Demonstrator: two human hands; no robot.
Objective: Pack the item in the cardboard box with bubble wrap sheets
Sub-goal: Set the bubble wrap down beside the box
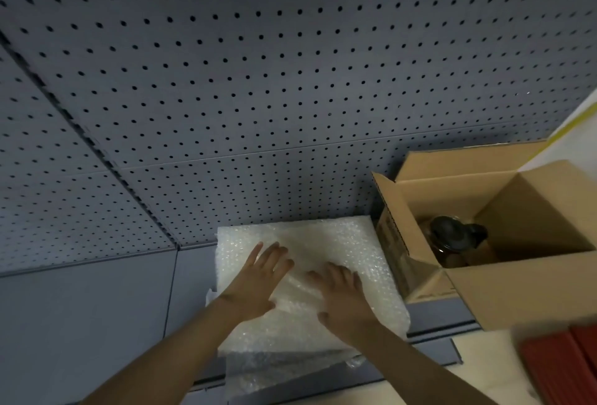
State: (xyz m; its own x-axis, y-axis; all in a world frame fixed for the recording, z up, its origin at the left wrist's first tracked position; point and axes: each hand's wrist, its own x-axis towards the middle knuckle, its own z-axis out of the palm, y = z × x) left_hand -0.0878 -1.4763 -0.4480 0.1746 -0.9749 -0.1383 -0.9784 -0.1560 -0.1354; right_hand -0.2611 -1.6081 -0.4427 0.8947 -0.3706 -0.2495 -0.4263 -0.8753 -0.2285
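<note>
A stack of white bubble wrap sheets point(339, 243) lies on the grey shelf in the lower middle. My left hand point(258, 275) rests flat on the stack with fingers spread. My right hand point(342, 291) lies flat beside it, fingers apart, on the top sheet. To the right stands an open cardboard box point(533, 291) with its flaps up. Inside it sits a dark-lidded glass jar point(452, 236), partly hidden by the box wall.
A grey pegboard wall point(258, 81) rises behind the shelf point(80, 324). A red object point(562, 369) lies at the bottom right on a pale surface point(484, 372). A white panel with a yellow edge point(575, 123) stands behind the box.
</note>
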